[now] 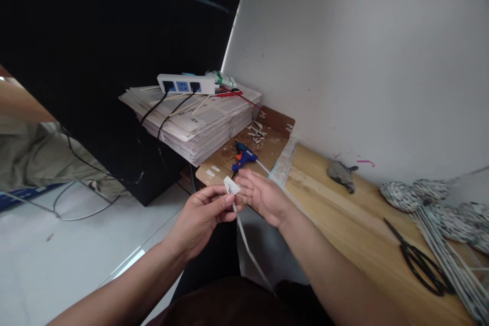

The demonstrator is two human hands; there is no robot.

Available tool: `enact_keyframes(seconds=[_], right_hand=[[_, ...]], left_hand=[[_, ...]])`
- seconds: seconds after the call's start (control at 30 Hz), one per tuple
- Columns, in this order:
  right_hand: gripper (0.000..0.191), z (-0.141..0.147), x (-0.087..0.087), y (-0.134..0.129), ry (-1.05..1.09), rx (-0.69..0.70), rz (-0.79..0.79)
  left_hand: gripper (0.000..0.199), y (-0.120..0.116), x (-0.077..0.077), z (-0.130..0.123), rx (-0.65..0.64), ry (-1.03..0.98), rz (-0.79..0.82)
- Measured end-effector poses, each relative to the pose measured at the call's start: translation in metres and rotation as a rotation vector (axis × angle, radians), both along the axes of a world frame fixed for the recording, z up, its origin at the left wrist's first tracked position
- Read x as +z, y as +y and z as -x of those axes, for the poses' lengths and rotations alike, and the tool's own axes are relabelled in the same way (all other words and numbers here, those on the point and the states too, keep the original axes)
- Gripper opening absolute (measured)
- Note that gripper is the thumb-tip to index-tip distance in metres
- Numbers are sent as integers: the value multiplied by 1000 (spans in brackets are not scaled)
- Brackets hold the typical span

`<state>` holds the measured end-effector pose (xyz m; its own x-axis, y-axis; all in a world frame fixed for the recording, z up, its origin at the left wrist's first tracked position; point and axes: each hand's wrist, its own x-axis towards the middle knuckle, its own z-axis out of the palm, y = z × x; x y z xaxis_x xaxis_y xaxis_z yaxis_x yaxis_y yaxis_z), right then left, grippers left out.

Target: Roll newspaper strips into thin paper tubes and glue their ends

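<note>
One careless reach by the right hand [267, 197], fingers loosely together, could knock the glue gun [244, 159] at twelve o'clock; the left hand [198, 218] pinches a paper strip [231, 184] between thumb and fingers.

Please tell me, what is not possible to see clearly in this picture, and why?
All in the head view:
Print on the paper strip in the left hand: too small.
Strip's lower end: lost against dark clothing.
Smaller print on the newspaper stack: blurred.
Speckled coils: cut off by right edge.
Most of the other person: black panel and left edge.
</note>
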<state>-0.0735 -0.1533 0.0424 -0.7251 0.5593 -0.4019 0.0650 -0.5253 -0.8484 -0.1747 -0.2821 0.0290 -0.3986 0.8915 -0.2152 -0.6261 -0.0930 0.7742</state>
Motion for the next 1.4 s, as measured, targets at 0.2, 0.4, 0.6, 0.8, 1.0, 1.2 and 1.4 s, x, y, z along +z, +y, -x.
enact_keyframes(seconds=[0.2,0.4,0.6,0.8,1.0,1.2,1.4], right_hand=[[36,-60,1,-47,-16,123,-304],[21,-88,-2,-56,-138,-79,-706],[20,-108,5,-59,-184,-96,-860],[25,-119,9,-59,-164,-45,-667],[32,-124,11,-47,-17,135,-260],[33,-124,12,-39,-4,268,-113],[19,-119,14,-54,-307,-14,-1052]], left_hand=[[21,9,9,-17,-17,-7,-14],[15,21,15,-41,-94,3,-44],[15,21,18,-53,-157,29,-59],[16,17,20,-56,-171,45,-44],[16,14,19,-55,-207,76,-50],[17,13,18,-53,-228,81,-45],[18,15,13,-50,-156,57,-35]])
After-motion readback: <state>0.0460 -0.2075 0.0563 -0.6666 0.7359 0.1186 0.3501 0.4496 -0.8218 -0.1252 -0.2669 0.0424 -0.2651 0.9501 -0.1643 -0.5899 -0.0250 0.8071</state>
